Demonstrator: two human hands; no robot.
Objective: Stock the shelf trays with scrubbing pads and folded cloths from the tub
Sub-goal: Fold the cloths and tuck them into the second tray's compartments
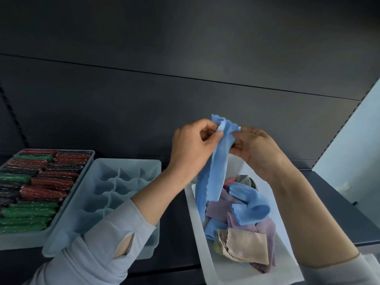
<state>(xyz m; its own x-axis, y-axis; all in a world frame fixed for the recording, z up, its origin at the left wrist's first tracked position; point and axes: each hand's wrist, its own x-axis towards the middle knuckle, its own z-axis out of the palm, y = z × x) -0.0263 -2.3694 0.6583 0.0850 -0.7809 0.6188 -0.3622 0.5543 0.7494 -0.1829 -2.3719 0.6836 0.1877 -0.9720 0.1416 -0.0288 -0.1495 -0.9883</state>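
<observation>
A dark shelf (176, 233) carries 3 pale containers side by side. At the far left sits a shallow tray (18, 240) packed with rows of scrubbing pads (43, 192) in red, green and dark tones. Just beside it, to the right, stands a translucent divided tray (127, 165) whose compartments are split by wavy partitions; its near end is partly hidden by a sleeve. Well apart from that, further right, a white tub (192, 204) rests on the shelf, holding a loose heap of cloths (244, 223) in blue, lilac and beige. Behind everything rises the shelf's dark back panel (144, 110).
</observation>
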